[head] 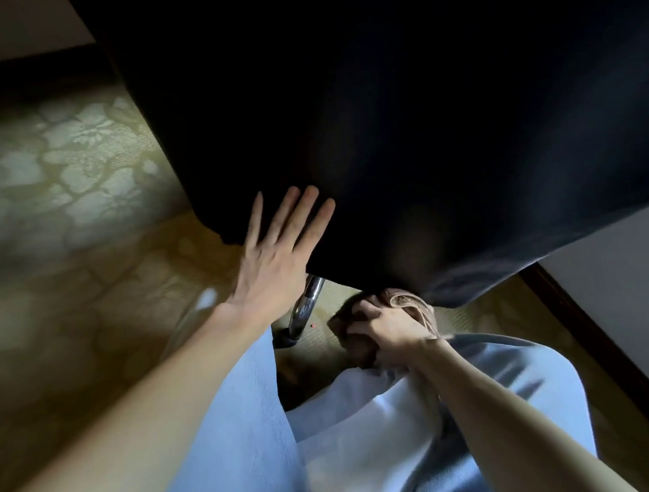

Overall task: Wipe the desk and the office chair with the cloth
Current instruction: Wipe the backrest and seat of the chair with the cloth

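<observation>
Grip: right hand (389,332) has its fingers curled tight round the bunched cloth (410,302), clamped on it right at the chair's near lower edge. The left hand (273,258) lies flat with its fingers straight and spread, pressing on the dark upholstery and holding nothing.
Office chair (402,121): a big black padded panel fills the top of the view. Seat or back? Hard to call in this gloom.
Floor (54,183): patterned covering underneath, dim, well lit only at the left.
Step in hand: looks like the chair's bottom edge is getting the wipe, with the cloth tucked right up against it.
Doing it well: brace with that flat left palm so the chair can't swivel or roll. Flatten the wad for more contact and run it along the rim in one long pass. Then turn it to a clean face.
Chrome leg (308,302): a shiny tube just below the left hand, near the cloth. It's a likely next target, and an easy knuckle-knock.
</observation>
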The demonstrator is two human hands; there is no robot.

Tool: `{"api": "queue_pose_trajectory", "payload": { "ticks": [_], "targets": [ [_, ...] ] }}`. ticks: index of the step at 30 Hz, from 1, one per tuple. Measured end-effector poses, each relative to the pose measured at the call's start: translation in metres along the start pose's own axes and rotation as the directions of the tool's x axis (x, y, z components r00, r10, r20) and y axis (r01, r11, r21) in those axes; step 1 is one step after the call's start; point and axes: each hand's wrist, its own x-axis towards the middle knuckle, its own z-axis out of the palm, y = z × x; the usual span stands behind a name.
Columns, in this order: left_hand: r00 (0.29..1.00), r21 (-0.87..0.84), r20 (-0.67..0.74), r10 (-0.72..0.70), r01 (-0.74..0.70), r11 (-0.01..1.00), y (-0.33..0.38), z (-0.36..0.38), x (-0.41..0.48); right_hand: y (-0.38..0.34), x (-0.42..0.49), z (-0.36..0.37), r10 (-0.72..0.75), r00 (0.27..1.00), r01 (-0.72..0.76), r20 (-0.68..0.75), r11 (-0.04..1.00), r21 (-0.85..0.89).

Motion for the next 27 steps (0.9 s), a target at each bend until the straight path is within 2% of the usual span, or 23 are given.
{"api": "queue_pose_trajectory", "payload": {
  "ticks": [3,5,7,9,11,13,15,18,22,24,27],
  "targets": [
    [1.0,0.018,0.012,0.01,-0.01,1.0,0.0,0.0,0.0,0.004,-0.007,0.009,0.104,0.994,-0.102,-0.031,0.994,0.047],
    [1.0,0.023,0.02,-0.008,0.007,1.0,0.004,-0.001,0.002,0.004,-0.015,0.009,0.1,0.99,-0.099,-0.095,0.995,0.018],
    [0.999,0.037,0.028,-0.035,0.034,0.999,0.01,-0.002,0.005,-0.003,-0.025,-0.001,0.083,0.977,-0.09,-0.198,0.996,-0.024],
    [0.997,0.05,0.037,-0.07,0.068,0.996,0.017,-0.004,0.006,-0.016,-0.038,-0.019,0.064,0.929,-0.066,-0.364,0.998,0.006],
    [0.993,0.064,0.045,-0.111,0.108,0.992,0.02,-0.004,0.005,-0.03,-0.053,-0.042,0.014,0.815,-0.002,-0.579,1.0,0.021],
    [0.987,0.07,0.073,-0.141,0.136,0.988,0.021,-0.005,0.003,-0.04,-0.072,-0.071,-0.049,0.646,0.016,-0.762,0.999,-0.05],
    [0.981,0.061,0.069,-0.181,0.177,0.982,0.023,-0.007,0.002,-0.049,-0.095,-0.103,-0.115,0.478,-0.022,-0.871,0.989,-0.143],
    [0.969,0.027,0.039,-0.242,0.241,0.97,0.027,-0.015,0.003,-0.062,-0.133,-0.151,-0.198,0.258,-0.12,-0.946,0.965,-0.234],
    [0.954,-0.041,0.013,-0.301,0.301,0.953,0.028,-0.028,0.0,-0.073,-0.167,-0.2,-0.297,-0.012,-0.238,-0.955,0.928,-0.286],
    [0.941,-0.082,0.026,-0.336,0.337,0.938,0.026,-0.035,-0.002,-0.071,-0.17,-0.215,-0.319,-0.056,-0.298,-0.946,0.91,-0.29],
    [0.945,-0.12,0.069,-0.319,0.326,0.938,0.024,-0.041,-0.006,-0.064,-0.162,-0.22,-0.367,-0.012,-0.337,-0.93,0.877,-0.342]
  ]
}}
